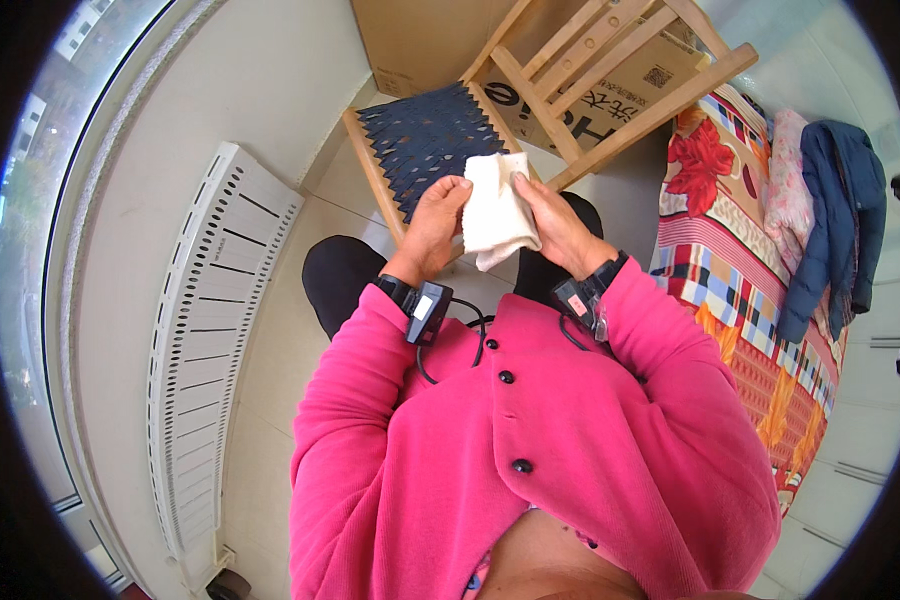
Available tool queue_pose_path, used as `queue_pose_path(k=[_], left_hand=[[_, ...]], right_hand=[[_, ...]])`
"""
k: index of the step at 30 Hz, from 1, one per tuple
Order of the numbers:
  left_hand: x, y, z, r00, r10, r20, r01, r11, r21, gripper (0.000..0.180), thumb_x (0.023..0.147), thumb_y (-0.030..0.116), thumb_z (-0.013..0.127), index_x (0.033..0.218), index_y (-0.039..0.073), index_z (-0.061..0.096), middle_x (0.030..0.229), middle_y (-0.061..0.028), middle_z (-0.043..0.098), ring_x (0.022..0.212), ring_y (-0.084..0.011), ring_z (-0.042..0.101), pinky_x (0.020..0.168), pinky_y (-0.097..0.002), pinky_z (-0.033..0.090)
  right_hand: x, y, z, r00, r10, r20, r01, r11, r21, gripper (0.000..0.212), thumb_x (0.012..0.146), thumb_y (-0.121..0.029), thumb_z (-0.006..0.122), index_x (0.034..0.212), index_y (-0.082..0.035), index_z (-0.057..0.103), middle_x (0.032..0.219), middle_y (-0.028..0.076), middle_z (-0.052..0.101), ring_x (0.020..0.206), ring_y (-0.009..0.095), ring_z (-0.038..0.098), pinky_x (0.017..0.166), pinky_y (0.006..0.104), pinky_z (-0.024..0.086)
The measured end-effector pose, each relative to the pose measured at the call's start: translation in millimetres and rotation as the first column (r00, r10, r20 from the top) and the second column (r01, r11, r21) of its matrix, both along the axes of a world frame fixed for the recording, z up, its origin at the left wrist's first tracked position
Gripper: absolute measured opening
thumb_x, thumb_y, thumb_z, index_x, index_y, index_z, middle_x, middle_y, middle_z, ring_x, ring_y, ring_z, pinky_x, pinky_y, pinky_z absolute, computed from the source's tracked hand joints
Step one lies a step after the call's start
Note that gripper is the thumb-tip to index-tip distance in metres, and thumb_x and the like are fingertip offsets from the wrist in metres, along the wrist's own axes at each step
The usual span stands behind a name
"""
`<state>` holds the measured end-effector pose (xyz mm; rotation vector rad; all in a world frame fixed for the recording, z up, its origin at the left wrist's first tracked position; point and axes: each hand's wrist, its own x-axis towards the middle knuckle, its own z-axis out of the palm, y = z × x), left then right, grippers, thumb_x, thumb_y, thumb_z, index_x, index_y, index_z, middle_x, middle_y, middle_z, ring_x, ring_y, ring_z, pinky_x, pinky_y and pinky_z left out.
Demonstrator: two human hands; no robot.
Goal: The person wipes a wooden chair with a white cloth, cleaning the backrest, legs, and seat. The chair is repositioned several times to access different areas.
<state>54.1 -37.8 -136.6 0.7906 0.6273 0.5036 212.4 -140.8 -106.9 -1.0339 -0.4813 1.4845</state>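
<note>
A folded white cloth (493, 212) hangs between my two hands, above my knees and near the front of a wooden chair. My left hand (438, 222) pinches its left edge, with the fingers partly behind it. On the other side, my right hand (558, 222) grips the right edge, the thumb lying on top of the cloth. The cloth has a scalloped left edge and a loose fold at its lower end. Black straps with small boxes sit on both of my wrists, and dark cables run from them.
Ahead stands the wooden chair (372, 165) with a dark woven seat (430, 130). Behind it are cardboard boxes (415, 45). A white radiator (205, 340) lines the left wall. At right, a patterned cover (710, 260) bears a blue jacket (835, 200) and a pink bundle (787, 185).
</note>
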Motion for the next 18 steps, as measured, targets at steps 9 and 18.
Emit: queue_pose_path(k=[9, 18], left_hand=[[-1, -6, -15, 0.987, 0.066, -0.145, -0.037, 0.981, 0.193, 0.009, 0.098, 0.018, 0.059, 0.092, 0.011, 0.059, 0.079, 0.0046, 0.058, 0.070, -0.0052, 0.053, 0.063, -0.0217, 0.043], [-6, -7, -10, 0.988, -0.036, 0.148, 0.025, 0.997, 0.077, 0.017, 0.102, 0.019, 0.050, 0.110, 0.008, 0.061, 0.100, -0.0025, 0.066, 0.092, -0.0121, 0.062, 0.081, -0.0293, 0.051]], right_hand=[[-14, -9, -17, 0.992, 0.054, 0.115, -0.044, 0.996, -0.084, 0.053, 0.098, -0.028, 0.061, 0.140, -0.006, 0.036, 0.128, 0.007, 0.055, 0.116, 0.017, 0.057, 0.096, 0.0310, 0.048], [-11, -1, -34, 0.988, 0.056, 0.143, -0.059, 0.998, 0.018, 0.039, 0.105, -0.028, 0.048, 0.133, -0.002, 0.050, 0.110, 0.005, 0.064, 0.097, 0.013, 0.063, 0.087, 0.0301, 0.051]])
